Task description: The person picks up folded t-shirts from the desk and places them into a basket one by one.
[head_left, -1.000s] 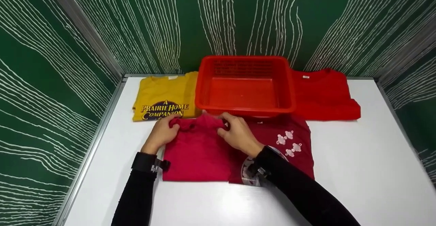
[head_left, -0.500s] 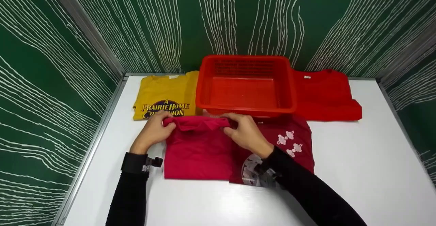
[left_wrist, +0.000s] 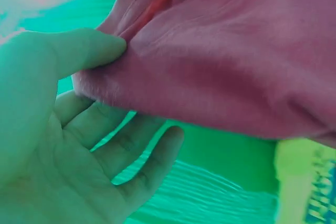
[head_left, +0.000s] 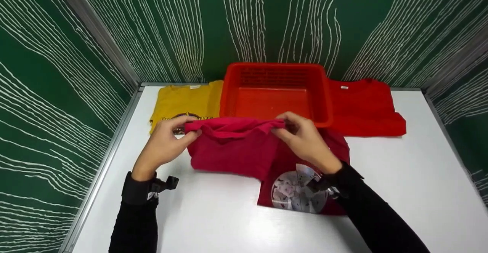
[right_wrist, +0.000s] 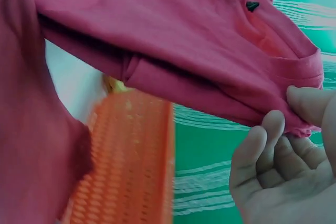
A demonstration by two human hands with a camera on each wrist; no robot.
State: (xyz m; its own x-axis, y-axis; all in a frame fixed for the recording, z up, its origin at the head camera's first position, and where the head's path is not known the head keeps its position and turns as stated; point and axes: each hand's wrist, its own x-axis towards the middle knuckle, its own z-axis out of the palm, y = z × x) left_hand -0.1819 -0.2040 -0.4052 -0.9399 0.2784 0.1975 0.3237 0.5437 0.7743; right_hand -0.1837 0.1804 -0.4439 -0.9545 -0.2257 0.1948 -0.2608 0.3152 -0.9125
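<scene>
A crimson shirt, folded, hangs between my hands by its upper edge, its lower part in front of the red basket. Thumb and fingers of my left hand pinch its left corner. At the other corner my right hand pinches the cloth. The right wrist view shows the shirt's collar and a small dark label inside the neck. Partly behind the crimson shirt and my right arm, a dark red shirt with a round grey print lies flat on the white table.
The red plastic basket stands at the back, against the green wall with white lines. A folded yellow shirt lies to its left, its print partly covered by my left hand. To its right lies a bright red shirt.
Both hands have raised the crimson shirt off the table and spread apart, pulling its upper edge wider. The right hand moved right. More of the dark red shirt's round print shows.
</scene>
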